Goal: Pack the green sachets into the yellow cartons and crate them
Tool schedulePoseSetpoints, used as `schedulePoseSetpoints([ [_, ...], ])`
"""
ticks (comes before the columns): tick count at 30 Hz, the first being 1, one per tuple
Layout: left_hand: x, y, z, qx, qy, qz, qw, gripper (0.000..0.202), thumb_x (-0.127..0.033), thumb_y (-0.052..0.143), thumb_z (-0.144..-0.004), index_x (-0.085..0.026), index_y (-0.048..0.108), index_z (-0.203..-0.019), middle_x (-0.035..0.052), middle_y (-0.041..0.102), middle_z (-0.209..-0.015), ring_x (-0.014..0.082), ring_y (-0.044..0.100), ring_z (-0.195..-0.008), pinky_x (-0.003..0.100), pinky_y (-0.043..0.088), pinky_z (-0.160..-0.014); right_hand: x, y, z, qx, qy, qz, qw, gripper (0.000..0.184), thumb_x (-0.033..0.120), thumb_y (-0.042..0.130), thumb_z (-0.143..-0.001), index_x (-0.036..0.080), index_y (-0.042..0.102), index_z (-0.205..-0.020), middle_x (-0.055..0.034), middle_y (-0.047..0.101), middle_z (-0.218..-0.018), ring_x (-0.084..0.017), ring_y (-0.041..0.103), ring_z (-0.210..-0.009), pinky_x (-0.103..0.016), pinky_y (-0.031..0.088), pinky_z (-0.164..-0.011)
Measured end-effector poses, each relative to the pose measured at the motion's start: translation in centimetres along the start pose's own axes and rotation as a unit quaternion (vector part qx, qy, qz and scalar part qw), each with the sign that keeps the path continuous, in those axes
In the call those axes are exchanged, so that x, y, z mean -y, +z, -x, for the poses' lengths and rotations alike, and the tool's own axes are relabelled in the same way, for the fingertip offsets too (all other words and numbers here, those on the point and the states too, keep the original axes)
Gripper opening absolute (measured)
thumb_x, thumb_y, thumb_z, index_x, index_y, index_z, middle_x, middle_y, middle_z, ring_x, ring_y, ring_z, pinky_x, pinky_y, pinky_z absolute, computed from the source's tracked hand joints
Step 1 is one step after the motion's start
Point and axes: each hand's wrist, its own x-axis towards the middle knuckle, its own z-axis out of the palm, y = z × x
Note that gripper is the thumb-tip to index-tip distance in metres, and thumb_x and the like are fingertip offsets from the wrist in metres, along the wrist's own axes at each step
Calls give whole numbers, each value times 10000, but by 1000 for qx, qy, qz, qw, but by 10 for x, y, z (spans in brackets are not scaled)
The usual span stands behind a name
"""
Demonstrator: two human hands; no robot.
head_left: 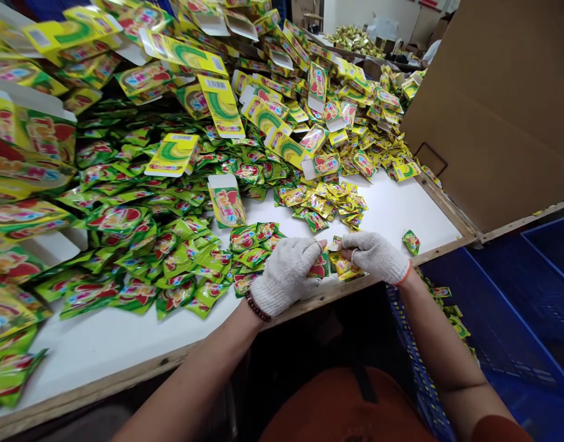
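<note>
Our left hand (288,273), in a white knit glove, is curled around a small carton (326,260) with green and red printing, just above the table's front edge. Our right hand (378,256), gloved too, is just beside it, fingers bent in toward the thumb over some yellow sachets (346,269); we cannot tell whether it has hold of one. We see a dark beaded bracelet (258,307) on our left wrist and an orange cuff (405,273) on the right glove.

Just beyond our hands, a heap of yellow packets (330,199) lies on the white tabletop (399,205), and green sachets (251,242) lie beside our left hand. A single green packet (411,242) lies apart, past our right hand. Farther left, green pouches (125,227) spread in a deep pile, with printed yellow boxes (221,104) heaped behind and over them, several with flaps open. To our right, a brown cardboard panel (502,92) rises at the table's end, and blue crates (498,331) stand below it.
</note>
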Motion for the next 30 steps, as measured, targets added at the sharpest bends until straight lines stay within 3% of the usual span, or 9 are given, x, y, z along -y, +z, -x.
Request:
schedulePoseSetpoints([
  [4,-1,0,-2,-11,-26,7,1000,620,-223,646,-686,-119,562,-1292,145,695,-1097,292,638,-950,410,478,-773,3,-8,1,67,-12,-11,998,157,169,547,-803,163,701,-772,15,624,-690,-122,547,-678,-230,413,-639],
  [7,-2,-1,-3,3,6,-17,1000,563,-215,636,-712,-139,578,-1267,137,697,-1100,291,633,-945,411,466,-764,1,-7,-1,92,-6,-24,995,161,145,538,-781,165,697,-774,26,613,-679,-116,541,-670,-223,413,-639],
  [10,-3,-1,-3,4,37,-28,999,488,-200,617,-735,-145,604,-1219,136,700,-1102,288,635,-937,414,465,-760,-2,-4,-4,50,4,-26,998,147,156,527,-791,159,666,-744,31,577,-653,-107,509,-633,-218,394,-606],
  [13,-4,1,-3,-9,26,-8,1000,516,-225,628,-726,-128,591,-1232,150,693,-1116,295,641,-934,423,483,-759,-2,2,-4,-22,-16,-2,1000,160,172,496,-829,165,634,-748,19,572,-672,-117,509,-650,-227,400,-622],
  [17,-6,3,-1,-7,-18,32,999,516,-243,621,-730,-99,584,-1225,158,690,-1061,303,643,-940,427,510,-788,4,23,0,-131,-60,155,977,186,106,458,-781,168,630,-818,-45,610,-766,-174,534,-729,-283,415,-690],
  [21,-7,4,1,-10,-32,47,998,514,-207,595,-738,-108,572,-1241,142,690,-1015,293,644,-926,420,523,-802,7,41,4,-145,-56,285,946,209,114,483,-766,154,647,-890,-105,641,-845,-230,561,-788,-338,424,-734],
  [23,-6,4,2,-11,-29,50,998,527,-205,590,-742,-104,563,-1258,145,688,-1022,295,643,-933,424,523,-803,3,42,5,-145,-57,244,957,201,134,494,-799,152,650,-925,-109,653,-884,-233,582,-836,-340,440,-770],
  [26,-4,4,2,-16,-16,46,999,572,-229,601,-748,-111,539,-1304,154,686,-1073,301,640,-960,435,512,-816,-6,35,8,-125,-36,93,987,225,197,563,-827,161,637,-1036,-79,667,-945,-210,604,-886,-324,468,-806],
  [30,-4,3,0,-6,8,17,1000,617,-243,629,-742,-134,516,-1339,158,678,-1153,300,635,-980,428,491,-801,-11,24,13,-70,26,-36,997,330,266,661,-778,168,614,-1090,-49,667,-974,-187,606,-868,-312,480,-787],
])
